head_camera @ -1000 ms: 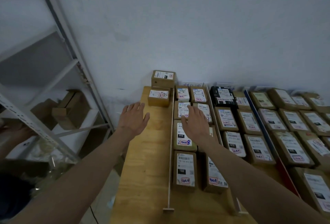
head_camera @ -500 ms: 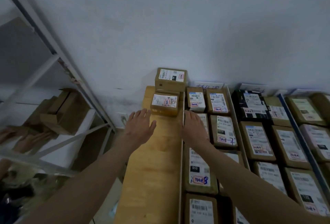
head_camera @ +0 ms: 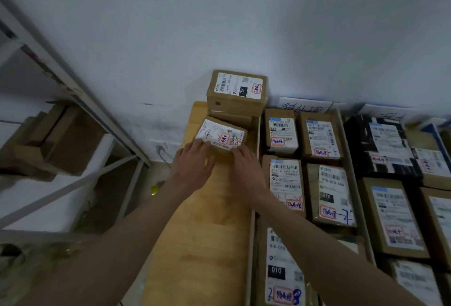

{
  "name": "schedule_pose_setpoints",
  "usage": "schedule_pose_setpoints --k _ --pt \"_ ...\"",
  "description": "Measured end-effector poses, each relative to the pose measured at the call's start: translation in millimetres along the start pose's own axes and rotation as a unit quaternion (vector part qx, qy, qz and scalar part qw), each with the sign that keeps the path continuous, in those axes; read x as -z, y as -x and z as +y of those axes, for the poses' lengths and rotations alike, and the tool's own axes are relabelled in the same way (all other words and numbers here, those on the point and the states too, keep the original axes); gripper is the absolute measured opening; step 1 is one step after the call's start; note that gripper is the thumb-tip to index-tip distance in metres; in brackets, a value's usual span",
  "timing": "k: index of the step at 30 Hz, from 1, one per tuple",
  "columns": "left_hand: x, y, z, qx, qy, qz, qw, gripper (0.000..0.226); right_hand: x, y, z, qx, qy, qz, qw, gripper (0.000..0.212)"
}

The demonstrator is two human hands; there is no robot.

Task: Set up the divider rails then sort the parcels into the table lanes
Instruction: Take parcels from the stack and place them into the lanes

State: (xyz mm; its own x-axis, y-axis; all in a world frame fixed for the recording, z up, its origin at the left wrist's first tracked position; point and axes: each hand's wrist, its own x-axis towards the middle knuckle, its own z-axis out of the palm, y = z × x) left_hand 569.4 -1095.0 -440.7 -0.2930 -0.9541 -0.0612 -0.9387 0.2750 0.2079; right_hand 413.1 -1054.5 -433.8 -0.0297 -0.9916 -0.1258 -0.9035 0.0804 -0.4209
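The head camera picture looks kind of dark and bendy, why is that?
In the head view the room is dim, so the parcels look dull and grainy. The wide lens bends the shelf frame and stretches both arms. The left hand and right hand, gripping the small parcel, look slightly soft; most label print is too blurred to read.

"15H" on top stacked parcel (head_camera: 236,90); "010" on lower-centre parcel (head_camera: 280,269); "070" on parcel (head_camera: 332,193) right of centre.

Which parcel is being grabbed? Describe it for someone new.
Start at the wooden table's leftmost lane by the wall. Both hands, left hand and right hand, grip the tilted parcel. Its label has a handwritten 4, unlike the stacked box behind.
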Motion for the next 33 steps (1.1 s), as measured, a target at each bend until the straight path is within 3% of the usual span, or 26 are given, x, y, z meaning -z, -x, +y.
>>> schedule_pose_setpoints --k 5,8,10,13,16,26,29,33 --pt "-7 2 -16 0.086 0.064 0.011 0.994 0.052 -14 8 -10 0.050 -0.105 0.033 0.993 0.037" --pt "-10 -2 -20 0.142 0.156 -0.002 0.977 0.066 -12 -7 -9 0.000 -0.129 0.095 0.987 0.031" --pt "-12 -2 -20 0.142 0.197 0.000 0.970 0.076 -11 -21 -5 -0.057 -0.146 0.062 0.986 0.036" --pt "-15 -1 -19 0.137 0.233 0.009 0.963 0.079 -18 -34 -3 -0.108 -0.208 -0.054 0.971 0.036" --pt "-18 2 -20 0.128 0.258 -0.003 0.958 0.079 -29 -31 -1 -0.119 -0.202 -0.058 0.970 0.035" --pt "3 26 -15 0.108 0.188 -0.014 0.976 0.069 -15 -8 -16 -0.172 -0.216 -0.031 0.961 0.026" --pt "27 39 -15 0.105 0.129 0.027 0.986 0.058 6 8 -24 -0.170 -0.215 -0.020 0.962 0.027" --pt "69 51 -17 0.090 0.031 0.028 0.995 0.061 42 33 -34 -0.158 -0.230 0.020 0.960 0.024"
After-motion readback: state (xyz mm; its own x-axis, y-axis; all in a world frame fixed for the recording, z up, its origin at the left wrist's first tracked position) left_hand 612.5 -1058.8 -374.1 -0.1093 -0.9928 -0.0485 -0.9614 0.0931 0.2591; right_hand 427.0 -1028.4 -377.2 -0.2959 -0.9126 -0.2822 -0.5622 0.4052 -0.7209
